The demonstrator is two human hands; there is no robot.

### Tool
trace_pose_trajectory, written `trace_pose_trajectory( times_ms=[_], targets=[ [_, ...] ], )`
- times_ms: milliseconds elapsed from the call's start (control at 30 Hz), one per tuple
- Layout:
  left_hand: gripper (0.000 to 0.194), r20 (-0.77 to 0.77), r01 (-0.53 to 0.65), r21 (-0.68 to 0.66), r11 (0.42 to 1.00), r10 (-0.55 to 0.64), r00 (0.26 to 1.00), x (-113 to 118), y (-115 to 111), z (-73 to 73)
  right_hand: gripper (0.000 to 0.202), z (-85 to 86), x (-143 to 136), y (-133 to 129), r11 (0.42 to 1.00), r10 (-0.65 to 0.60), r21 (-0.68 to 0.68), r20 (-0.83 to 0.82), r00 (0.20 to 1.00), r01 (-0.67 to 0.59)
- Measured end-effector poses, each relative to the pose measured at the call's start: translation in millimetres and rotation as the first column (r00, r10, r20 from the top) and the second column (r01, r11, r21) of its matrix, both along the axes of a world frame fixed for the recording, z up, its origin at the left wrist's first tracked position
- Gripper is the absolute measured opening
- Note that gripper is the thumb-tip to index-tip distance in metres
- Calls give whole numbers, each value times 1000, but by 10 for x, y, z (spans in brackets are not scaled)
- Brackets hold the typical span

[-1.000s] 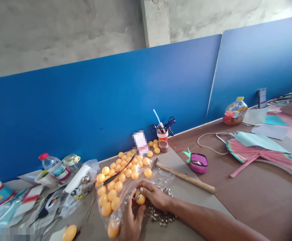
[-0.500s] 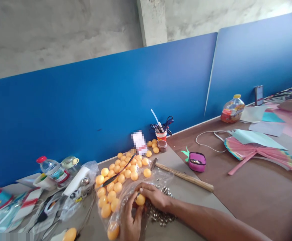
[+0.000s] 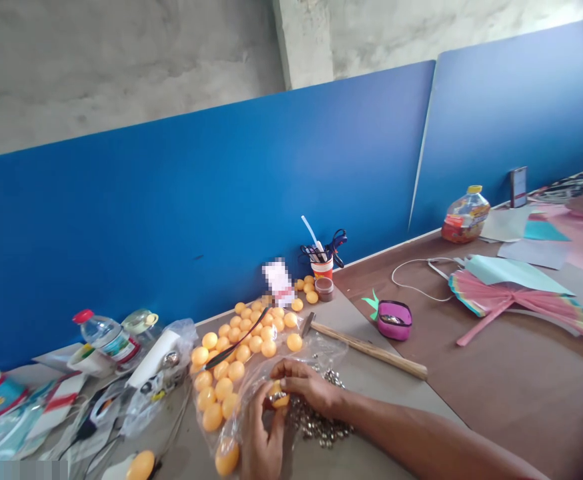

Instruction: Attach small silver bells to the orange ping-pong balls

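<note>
Between both hands is an orange table tennis ball (image 3: 282,401), with shiny silver metal showing on the side facing me; whether that metal sits in a hole or on the surface I cannot tell. My left hand (image 3: 262,433) grips the ball from the left, thumb and fingers closed round it. From the right and above, the fingers of my right hand (image 3: 305,387) press on it. A heap of small silvery metal pieces (image 3: 324,427) lies just under and beside my right hand. Left of the hands, many more orange balls (image 3: 224,389) rest on and in a clear plastic bag (image 3: 251,373).
A hammer (image 3: 371,350) lies behind the metal heap. Farther back stand a cup of tools (image 3: 322,269) and a small round tub (image 3: 324,289). On the right are a purple pouch (image 3: 394,321) and a pink fan (image 3: 516,297). Bottles (image 3: 114,343) and clutter fill the left.
The ball has turned in my fingers, so silver metal now faces me where plain orange showed before. Both hands remain in nearly the same place.
</note>
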State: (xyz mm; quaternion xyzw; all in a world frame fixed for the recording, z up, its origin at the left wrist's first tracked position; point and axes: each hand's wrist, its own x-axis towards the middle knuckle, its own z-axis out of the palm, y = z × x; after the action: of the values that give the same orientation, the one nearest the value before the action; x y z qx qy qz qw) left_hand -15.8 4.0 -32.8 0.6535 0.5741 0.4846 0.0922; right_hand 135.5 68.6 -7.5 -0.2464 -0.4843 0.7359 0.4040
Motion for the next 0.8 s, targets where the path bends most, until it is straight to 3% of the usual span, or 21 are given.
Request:
trace_pose_trajectory(
  times_ms=[200, 333, 533, 800],
  targets=[
    [35, 127, 73, -41, 997, -67, 990, -5, 10, 22, 31, 45, -4, -12, 999, 3, 41, 21, 1000, -4],
    [40, 241, 57, -86, 995, -35, 970, 2, 21, 18, 34, 40, -15, -10, 1000, 0, 31, 17, 1000, -1],
    [38, 261, 48, -95, 994, -21, 965, 6, 21, 33, 34, 40, -8, 2, 997, -14, 77, 48, 999, 10],
    [44, 301, 23, -79, 997, 2, 954, 21, 29, 44, 34, 54, -6, -8, 999, 6, 36, 6, 1000, -6]
  ],
)
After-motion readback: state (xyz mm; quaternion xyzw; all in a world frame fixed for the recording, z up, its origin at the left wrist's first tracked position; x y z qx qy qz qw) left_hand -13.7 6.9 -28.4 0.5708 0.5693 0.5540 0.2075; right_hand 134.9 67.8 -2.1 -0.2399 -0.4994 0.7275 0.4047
